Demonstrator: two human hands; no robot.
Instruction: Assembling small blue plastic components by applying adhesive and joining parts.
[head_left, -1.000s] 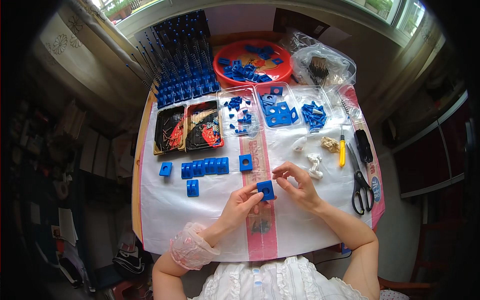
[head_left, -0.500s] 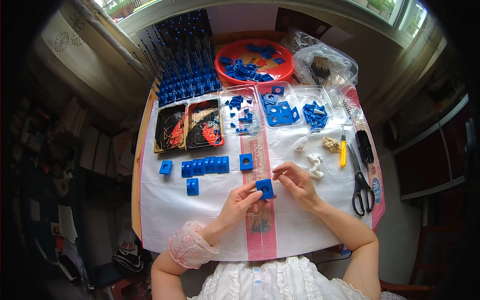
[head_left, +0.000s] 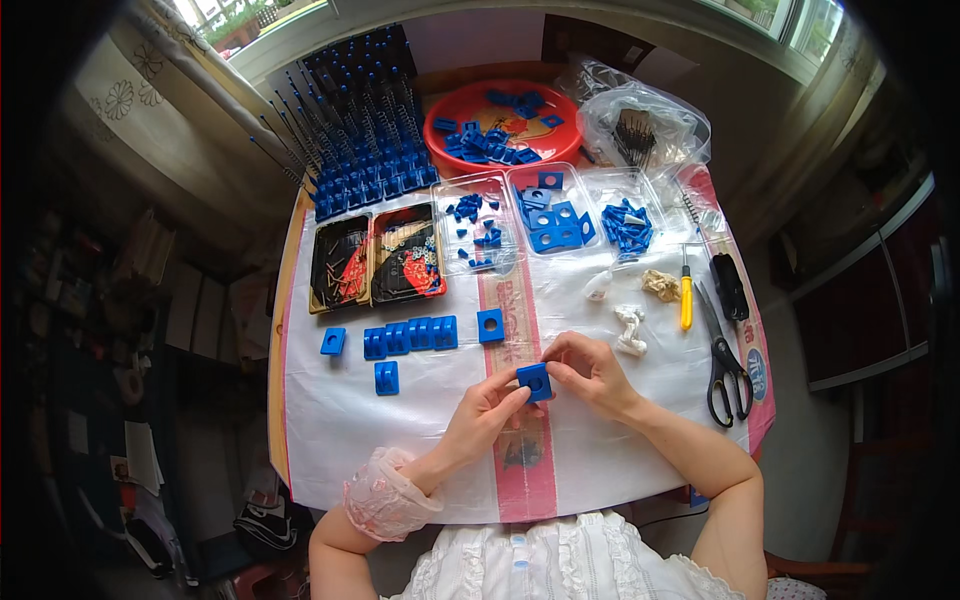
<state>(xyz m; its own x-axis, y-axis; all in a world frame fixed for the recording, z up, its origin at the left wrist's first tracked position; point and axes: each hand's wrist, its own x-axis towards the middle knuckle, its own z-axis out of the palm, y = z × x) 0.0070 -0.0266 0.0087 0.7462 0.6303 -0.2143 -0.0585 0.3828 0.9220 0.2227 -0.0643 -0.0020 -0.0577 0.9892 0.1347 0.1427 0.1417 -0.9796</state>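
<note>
A blue square plastic part (head_left: 534,382) with a round hole is held over the middle of the table, above the pink stripe. My left hand (head_left: 482,418) pinches it by its left side, thumb in front. My right hand (head_left: 597,380) is closed, its thumb and forefinger meeting at the part's upper right edge; anything small between those fingertips is hidden. Just beyond lies a similar blue square part (head_left: 490,325) with its hole facing up. To the left sit a row of blue curved parts (head_left: 410,336), one more blue curved part (head_left: 386,378) and another holed square (head_left: 332,341).
Clear trays hold small blue pieces (head_left: 488,236), blue square plates (head_left: 563,224) and blue pegs (head_left: 627,232). Black trays (head_left: 371,290) with metal bits stand left. Behind are spring-topped blue assemblies (head_left: 375,180) and a red basin (head_left: 435,140). At right lie a yellow-handled screwdriver (head_left: 686,303) and scissors (head_left: 727,380).
My right hand has come in from the right, and its fingertips now meet the edge of the blue square part. The left hand still holds that part, shifted slightly right.
</note>
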